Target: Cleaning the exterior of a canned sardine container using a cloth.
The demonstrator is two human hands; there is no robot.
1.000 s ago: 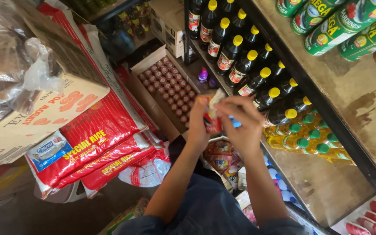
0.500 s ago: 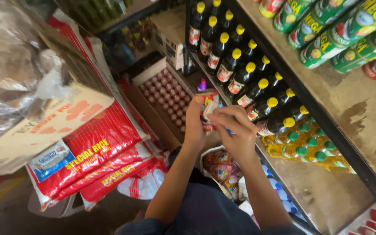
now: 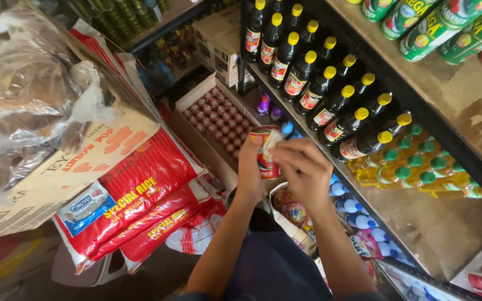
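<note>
The metal shelf (image 3: 447,223) runs from 12 to 4 o'clock, carrying dark bottles (image 3: 330,83). At centre, the left hand (image 3: 250,167) grips a red can (image 3: 264,153), while the right hand (image 3: 302,170) pinches a pale cloth (image 3: 273,137) against its top, apparently wiping it; turning the can looks next.

Dark bottles (image 3: 330,89) crowd the shelf; its bare end (image 3: 447,234) lies open.
</note>
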